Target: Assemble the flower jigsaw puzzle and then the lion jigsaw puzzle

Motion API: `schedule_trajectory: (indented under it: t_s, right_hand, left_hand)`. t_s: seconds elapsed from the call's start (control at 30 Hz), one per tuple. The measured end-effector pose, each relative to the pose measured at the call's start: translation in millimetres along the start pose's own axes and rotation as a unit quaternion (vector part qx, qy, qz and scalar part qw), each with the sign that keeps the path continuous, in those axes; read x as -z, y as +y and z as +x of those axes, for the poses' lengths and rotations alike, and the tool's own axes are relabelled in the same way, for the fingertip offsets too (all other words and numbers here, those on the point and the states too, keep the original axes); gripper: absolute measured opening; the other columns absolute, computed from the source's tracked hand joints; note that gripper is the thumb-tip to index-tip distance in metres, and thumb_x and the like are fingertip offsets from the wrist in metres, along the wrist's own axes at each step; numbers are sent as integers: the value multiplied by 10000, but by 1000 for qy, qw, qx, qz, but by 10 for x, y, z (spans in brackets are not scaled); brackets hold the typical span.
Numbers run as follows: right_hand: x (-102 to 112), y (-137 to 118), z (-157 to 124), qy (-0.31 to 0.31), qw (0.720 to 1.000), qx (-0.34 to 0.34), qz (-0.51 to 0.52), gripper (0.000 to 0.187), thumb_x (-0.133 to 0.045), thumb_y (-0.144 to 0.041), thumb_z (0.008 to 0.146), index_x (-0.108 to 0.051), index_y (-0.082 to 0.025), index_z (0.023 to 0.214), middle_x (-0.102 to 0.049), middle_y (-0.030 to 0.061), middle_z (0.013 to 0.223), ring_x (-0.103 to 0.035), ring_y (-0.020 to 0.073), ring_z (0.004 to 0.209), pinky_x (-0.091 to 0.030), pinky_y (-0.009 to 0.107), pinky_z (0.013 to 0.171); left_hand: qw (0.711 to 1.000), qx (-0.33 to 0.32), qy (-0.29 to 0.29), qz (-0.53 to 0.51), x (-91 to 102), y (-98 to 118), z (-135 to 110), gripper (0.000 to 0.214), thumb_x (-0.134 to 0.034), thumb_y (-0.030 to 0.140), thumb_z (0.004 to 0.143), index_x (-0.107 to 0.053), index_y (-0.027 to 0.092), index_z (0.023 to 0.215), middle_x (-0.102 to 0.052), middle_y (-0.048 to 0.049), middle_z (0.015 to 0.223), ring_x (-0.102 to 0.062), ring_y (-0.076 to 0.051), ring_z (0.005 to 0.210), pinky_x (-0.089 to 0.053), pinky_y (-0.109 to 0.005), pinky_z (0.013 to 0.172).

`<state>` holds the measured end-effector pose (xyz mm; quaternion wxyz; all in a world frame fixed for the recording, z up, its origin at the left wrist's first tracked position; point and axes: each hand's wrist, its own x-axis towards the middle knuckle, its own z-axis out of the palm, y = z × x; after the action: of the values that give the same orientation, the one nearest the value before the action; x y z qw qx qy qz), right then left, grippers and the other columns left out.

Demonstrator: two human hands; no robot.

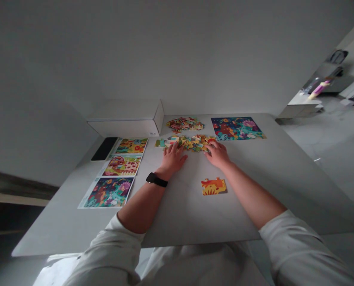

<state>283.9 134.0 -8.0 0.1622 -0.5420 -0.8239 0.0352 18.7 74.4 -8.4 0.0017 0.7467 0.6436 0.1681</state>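
Observation:
A loose pile of puzzle pieces (pixel 194 142), mostly yellow and green, lies across the middle of the table. At its left end my left hand (pixel 173 158) rests with fingers spread, the fingertips on the pieces. My right hand (pixel 217 154) touches the pile's right end, its fingers apart and bent over the edge pieces. Neither hand shows a piece lifted. Nearer to me, a few joined puzzle pieces (pixel 214 186) form a small orange and yellow patch. Behind the pile sits a second heap of reddish puzzle pieces (pixel 185 124).
An assembled dark blue puzzle (pixel 238 128) lies at the back right. Three picture sheets (pixel 109 192) run down the left side, with a black phone (pixel 104 149) beside them. A white box (pixel 126 119) stands against the wall at the back left of the table (pixel 177 222).

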Motion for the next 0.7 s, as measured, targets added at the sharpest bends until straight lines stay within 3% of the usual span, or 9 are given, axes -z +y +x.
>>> schedule_trajectory:
  t_s: [0.1,0.2,0.37,0.43,0.53,0.6,0.7]
  right_hand:
    - [11,6,-13,8,1000,-12,3,435,-624,-353,1023,-730,-232,1427,-620,164,1546,-579,366,1392,-421,535,1203]
    - [33,25,-27,24,999,-35,3,440,-603,-333,1024,-719,-214,1432,-621,175,1549,-565,375,1407,-410,548,1207]
    - [60,45,-37,22,998,-58,-7,469,-582,-324,1031,-700,-202,1468,-615,194,1544,-547,379,1421,-415,558,1203]
    - [53,35,-39,25,999,-40,3,466,-606,-337,1023,-717,-234,1464,-607,178,1554,-550,378,1418,-417,561,1207]
    - [30,15,-41,31,999,-3,18,386,-661,-346,996,-791,-280,1354,-612,138,1554,-555,368,1416,-421,562,1214]
    - [20,12,-41,37,999,11,27,309,-684,-334,980,-830,-276,1246,-634,124,1521,-568,351,1400,-435,541,1208]
    - [22,22,-39,56,998,7,35,200,-703,-318,959,-847,-254,1083,-686,126,1421,-607,339,1332,-467,511,1171]
  left_hand:
    - [1000,27,6,7,14,-3,-22,572,-534,483,1064,-563,310,1608,-477,-132,1719,-466,-375,1549,-330,-637,1296]
    - [999,50,13,12,12,17,-32,587,-539,504,1057,-555,317,1614,-514,-147,1683,-479,-399,1532,-312,-692,1287]
    - [996,80,19,20,9,22,-18,667,-527,532,1054,-516,224,1646,-443,-207,1726,-415,-453,1582,-289,-726,1292]
    - [999,37,0,10,27,39,-5,670,-523,500,1062,-481,224,1672,-412,-174,1758,-375,-412,1622,-285,-657,1329]
    - [995,-84,-43,-18,61,112,-1,645,-522,460,1072,-472,248,1679,-398,-105,1781,-323,-341,1664,-260,-567,1368]
    - [986,-148,-69,-33,74,183,-16,634,-513,461,1082,-471,255,1680,-391,-82,1788,-310,-326,1673,-230,-560,1381]
    - [976,-192,-98,-37,66,278,-49,630,-487,476,1100,-452,263,1692,-408,-71,1780,-297,-324,1680,-184,-585,1389]
